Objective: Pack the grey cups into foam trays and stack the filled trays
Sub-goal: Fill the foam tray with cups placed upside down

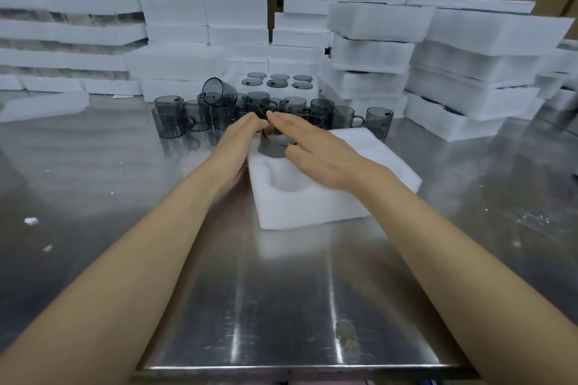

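At centre frame, a grey cup [275, 145] is being seated in the far-left pocket of a foam tray [316, 206] that lies on the steel surface [281, 291]. The cup is held at its rim by the bent fingers [255, 126] of the left hand [240, 141], though the exact grip is hidden by blur. The right hand [316, 159] is laid over the cup from the right, with two fingers [289, 122] stretched flat across the rim and nothing clasped. Both forearms are reached forward from the lower corners, wrists low over the tray. Packing of this tray is judged barely begun, as the near pocket [291, 181] is seen empty. Next, the cup would need pressing fully down, then another would be taken from the loose cups [325, 111] just behind the tray. A filled tray [278, 83] and white stacks [469, 72] are seen further back.
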